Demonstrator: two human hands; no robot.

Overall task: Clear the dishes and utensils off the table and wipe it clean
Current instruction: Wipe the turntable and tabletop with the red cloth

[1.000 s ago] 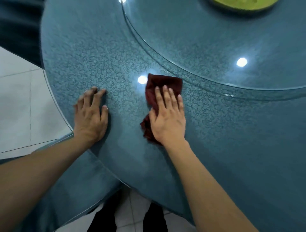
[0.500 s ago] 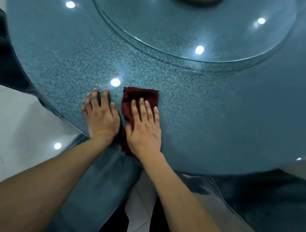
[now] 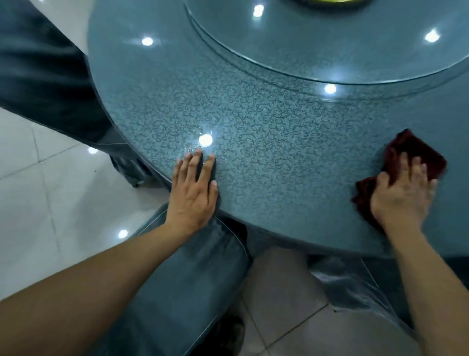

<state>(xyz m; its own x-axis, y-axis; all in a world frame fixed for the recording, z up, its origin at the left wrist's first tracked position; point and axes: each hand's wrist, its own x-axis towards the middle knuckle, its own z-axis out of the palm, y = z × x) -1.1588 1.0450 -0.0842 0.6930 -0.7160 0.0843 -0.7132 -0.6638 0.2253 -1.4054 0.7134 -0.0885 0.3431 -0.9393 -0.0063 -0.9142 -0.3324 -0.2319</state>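
A round table (image 3: pixel 266 122) with a blue-green patterned cover under glass fills the view. A dark red cloth (image 3: pixel 418 155) lies on it at the right, near the front edge. My right hand (image 3: pixel 403 195) presses flat on the cloth with its fingers spread; it is blurred. My left hand (image 3: pixel 194 193) rests flat on the table's front edge, fingers straight, well apart from the cloth. A raised glass turntable (image 3: pixel 330 50) sits at the table's middle, with the edge of a yellow-green dish (image 3: pixel 327 2) at the top.
Blue-grey covered chairs stand close by: one under my left arm (image 3: pixel 193 279), one at the far left (image 3: pixel 43 76), one at lower right (image 3: pixel 360 282). The white tiled floor (image 3: pixel 38 203) shows on the left and below the table.
My right hand has slid the red cloth far to the right, away from my left hand. The left hand stays on the table edge.
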